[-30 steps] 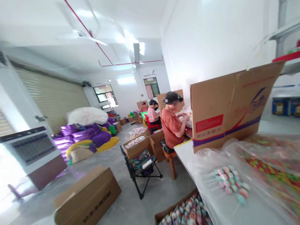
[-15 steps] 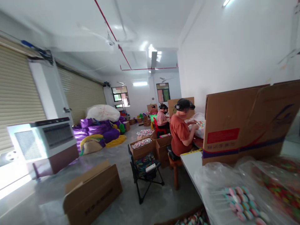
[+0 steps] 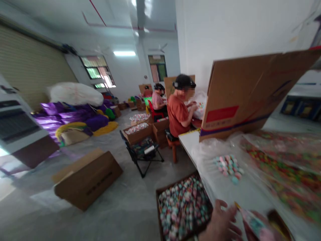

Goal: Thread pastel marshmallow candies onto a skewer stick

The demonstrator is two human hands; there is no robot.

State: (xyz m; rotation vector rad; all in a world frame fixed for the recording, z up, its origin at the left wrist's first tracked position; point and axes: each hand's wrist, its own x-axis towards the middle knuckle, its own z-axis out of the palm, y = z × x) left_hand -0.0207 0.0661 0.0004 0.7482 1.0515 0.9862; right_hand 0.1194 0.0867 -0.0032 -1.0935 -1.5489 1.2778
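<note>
At the bottom right, my left hand [image 3: 223, 223] is beside the table edge, its fingers apart and nothing seen in them. Close by on its right, my right hand [image 3: 272, 229], partly cut off and blurred, holds a marshmallow stick [image 3: 254, 222] with pink and pale blue pieces, which seems to be in a clear wrapper. A small group of pink, white and blue marshmallow sticks [image 3: 228, 165] lies on the plastic-covered table [image 3: 247, 189]. Below the table edge, an open carton [image 3: 158, 209] is full of similar marshmallow sticks.
Clear bags of red, green and yellow candies [image 3: 283, 167] cover the table's right side. A cardboard panel [image 3: 240, 97] stands behind. A co-worker in a rust-red shirt [image 3: 177, 112] sits beyond. A folding chair [image 3: 144, 150] and an empty-looking brown carton [image 3: 87, 180] stand on the floor.
The view has tilted down and turned rightward. Both my hands and the held marshmallow stick have come into view at the bottom right, and more of the floor carton shows.
</note>
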